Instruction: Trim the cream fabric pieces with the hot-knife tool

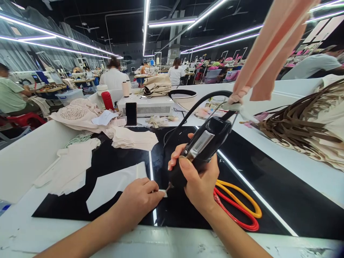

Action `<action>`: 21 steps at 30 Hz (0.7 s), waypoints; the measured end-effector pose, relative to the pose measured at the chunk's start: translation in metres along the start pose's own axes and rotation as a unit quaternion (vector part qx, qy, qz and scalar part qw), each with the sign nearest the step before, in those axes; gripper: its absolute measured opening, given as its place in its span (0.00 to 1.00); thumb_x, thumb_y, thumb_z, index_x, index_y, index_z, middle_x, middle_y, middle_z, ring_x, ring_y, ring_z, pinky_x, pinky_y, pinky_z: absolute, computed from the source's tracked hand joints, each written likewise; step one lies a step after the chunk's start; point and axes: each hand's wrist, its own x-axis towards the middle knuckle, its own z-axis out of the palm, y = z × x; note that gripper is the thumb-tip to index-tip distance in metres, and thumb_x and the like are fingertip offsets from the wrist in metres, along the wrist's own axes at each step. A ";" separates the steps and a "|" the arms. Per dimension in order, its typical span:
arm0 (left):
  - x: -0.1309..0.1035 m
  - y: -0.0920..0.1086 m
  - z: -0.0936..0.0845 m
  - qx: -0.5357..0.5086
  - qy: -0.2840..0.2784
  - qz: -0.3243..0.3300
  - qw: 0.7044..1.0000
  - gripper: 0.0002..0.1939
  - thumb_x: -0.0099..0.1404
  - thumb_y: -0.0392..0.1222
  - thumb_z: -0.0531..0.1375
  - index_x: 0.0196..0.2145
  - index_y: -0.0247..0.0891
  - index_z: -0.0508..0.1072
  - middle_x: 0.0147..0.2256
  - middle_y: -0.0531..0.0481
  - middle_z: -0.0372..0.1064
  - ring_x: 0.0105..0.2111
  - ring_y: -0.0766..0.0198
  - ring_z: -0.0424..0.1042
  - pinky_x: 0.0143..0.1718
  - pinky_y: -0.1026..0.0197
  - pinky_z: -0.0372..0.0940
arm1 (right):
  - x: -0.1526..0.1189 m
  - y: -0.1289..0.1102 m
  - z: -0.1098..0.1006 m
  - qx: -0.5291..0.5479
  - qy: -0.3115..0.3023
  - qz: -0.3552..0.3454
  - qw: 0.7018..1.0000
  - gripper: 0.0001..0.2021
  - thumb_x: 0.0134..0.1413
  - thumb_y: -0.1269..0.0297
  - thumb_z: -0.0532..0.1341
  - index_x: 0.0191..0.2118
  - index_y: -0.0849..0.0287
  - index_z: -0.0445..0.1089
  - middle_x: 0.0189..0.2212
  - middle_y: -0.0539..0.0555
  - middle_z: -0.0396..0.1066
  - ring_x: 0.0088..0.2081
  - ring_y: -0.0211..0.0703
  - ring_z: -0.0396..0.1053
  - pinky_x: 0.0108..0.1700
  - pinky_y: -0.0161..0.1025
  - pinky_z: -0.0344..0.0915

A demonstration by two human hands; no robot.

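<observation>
My right hand (200, 179) is wrapped round a black hand-held ultrasonic welder (204, 139), a corded tool tilted with its metal tip down. Pink cloth strips (268, 53) tied to its upper end run upward out of view. The tip meets a small white fabric piece (163, 193) on the black glossy board (118, 209). My left hand (139, 197) has its fingers closed on that piece and hides most of it. Just behind my left hand lies a white cut fabric panel (115, 182). A red and yellow cord loop (249, 215) rests beside my right wrist.
Stacks of pale fabric pieces (72, 161) lie at left and further back (134, 139). A white vented box (146, 105), a phone (131, 114) and a red bottle (107, 100) stand behind the board. Brown straps (285, 122) are heaped at right. Several people sit at machines beyond.
</observation>
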 end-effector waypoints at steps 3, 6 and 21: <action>0.000 -0.001 0.001 -0.004 0.008 -0.001 1.000 0.09 0.80 0.28 0.60 0.44 0.41 0.76 0.34 0.54 0.74 0.29 0.62 0.71 0.31 0.61 0.64 | -0.002 -0.003 -0.002 0.018 -0.006 -0.004 1.000 0.13 0.60 0.63 0.75 0.44 0.50 0.71 0.32 0.43 0.78 0.24 0.35 0.75 0.27 0.34 0.77; 0.001 -0.001 0.002 -0.004 0.016 -0.003 1.000 0.09 0.80 0.29 0.60 0.46 0.41 0.76 0.34 0.54 0.74 0.29 0.62 0.70 0.30 0.60 0.64 | -0.005 -0.005 -0.004 0.026 -0.017 0.002 1.000 0.13 0.61 0.63 0.76 0.44 0.49 0.72 0.32 0.43 0.79 0.25 0.35 0.75 0.27 0.33 0.77; -0.004 -0.007 -0.007 -0.035 -0.007 -0.006 0.999 0.07 0.81 0.31 0.61 0.46 0.39 0.78 0.37 0.52 0.77 0.34 0.61 0.76 0.37 0.60 0.68 | -0.007 -0.005 -0.006 -0.008 -0.023 -0.010 1.000 0.14 0.62 0.63 0.74 0.46 0.49 0.70 0.32 0.44 0.78 0.24 0.37 0.75 0.26 0.34 0.77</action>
